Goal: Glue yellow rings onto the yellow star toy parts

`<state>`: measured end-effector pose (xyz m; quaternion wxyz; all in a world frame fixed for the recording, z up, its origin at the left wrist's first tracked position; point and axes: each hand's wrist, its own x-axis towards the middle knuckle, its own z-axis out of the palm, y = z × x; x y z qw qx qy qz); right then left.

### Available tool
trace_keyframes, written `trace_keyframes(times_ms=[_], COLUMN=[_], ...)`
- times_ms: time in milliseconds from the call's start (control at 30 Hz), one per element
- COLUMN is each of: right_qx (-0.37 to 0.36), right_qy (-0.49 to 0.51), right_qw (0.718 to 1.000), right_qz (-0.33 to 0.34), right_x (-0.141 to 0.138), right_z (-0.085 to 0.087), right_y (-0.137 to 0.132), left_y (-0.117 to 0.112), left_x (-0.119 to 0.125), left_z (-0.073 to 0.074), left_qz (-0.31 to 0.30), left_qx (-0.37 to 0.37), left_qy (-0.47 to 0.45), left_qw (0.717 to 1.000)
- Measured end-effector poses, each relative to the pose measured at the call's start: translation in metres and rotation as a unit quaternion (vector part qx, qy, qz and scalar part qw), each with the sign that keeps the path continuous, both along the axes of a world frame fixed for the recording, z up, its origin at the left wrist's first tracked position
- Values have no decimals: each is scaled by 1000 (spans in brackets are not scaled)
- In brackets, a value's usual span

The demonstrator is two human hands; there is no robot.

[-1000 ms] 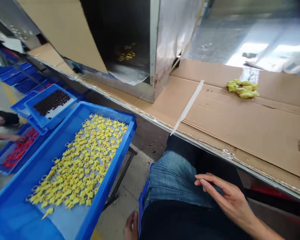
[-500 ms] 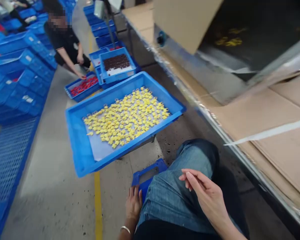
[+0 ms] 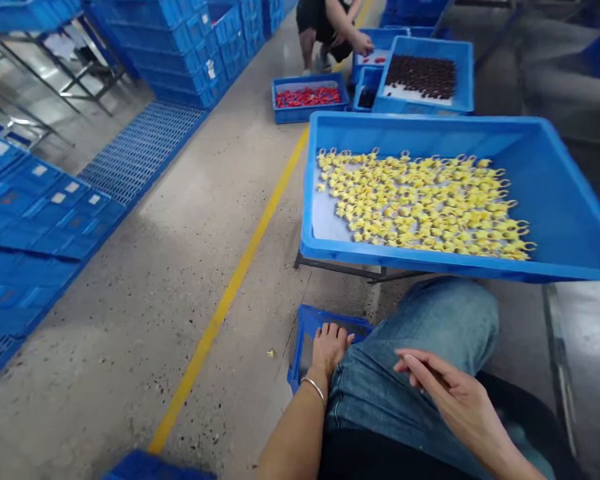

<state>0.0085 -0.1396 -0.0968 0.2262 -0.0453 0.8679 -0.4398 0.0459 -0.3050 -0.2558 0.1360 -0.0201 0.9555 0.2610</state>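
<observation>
My left hand (image 3: 330,347), with a bracelet at the wrist, rests on the frame of a blue plastic crate-like piece (image 3: 307,320) beside my left thigh, its fingers laid over the frame. Above my jeans hovers my right hand (image 3: 447,383), thumb and fingers drawn together; no object shows in them. In front of my knees stands a big blue tray (image 3: 555,173) on a dark metal stand. Many small yellow figures with rings (image 3: 420,200) lie in it on a white sheet. One small yellow piece (image 3: 271,353) is on the floor.
Ahead, a person's hand (image 3: 363,44) reaches over a blue tray with a few red pieces. Nearby are a crate of red pieces (image 3: 307,97) and a tray of dark brown pieces (image 3: 423,73). Stacked blue crates (image 3: 165,53) line the left; a yellow line (image 3: 230,293) crosses the floor.
The view has swung left, so the yellow-figure tray now appears further right and the cardboard-covered bench has left the picture. Both hands keep about the same pose.
</observation>
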Motion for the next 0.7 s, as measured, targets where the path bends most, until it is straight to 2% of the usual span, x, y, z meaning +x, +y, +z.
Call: trace_keyframes(times_ms=[167, 300, 367, 500, 567, 700], right_qx=[33, 28, 30, 61, 70, 60], right_qy=[62, 178, 265, 438, 448, 392], right_qw=[986, 957, 931, 845, 822, 812], right_qz=[151, 229, 249, 299, 345, 428], right_x=[-5, -39, -66, -126, -149, -168], right_z=[5, 16, 22, 27, 25, 18], right_y=[-57, -90, -95, -98, -101, -110], left_y=[-1, -2, -1, 1, 3, 9], left_x=[3, 5, 5, 4, 4, 5], left_z=[-4, -4, -4, -6, -8, -10], left_qz=[14, 23, 25, 28, 34, 51], left_qx=[30, 45, 45, 38, 33, 18], left_qy=[-6, 2, 5, 7, 8, 18], left_qw=[999, 999, 999, 999, 999, 998])
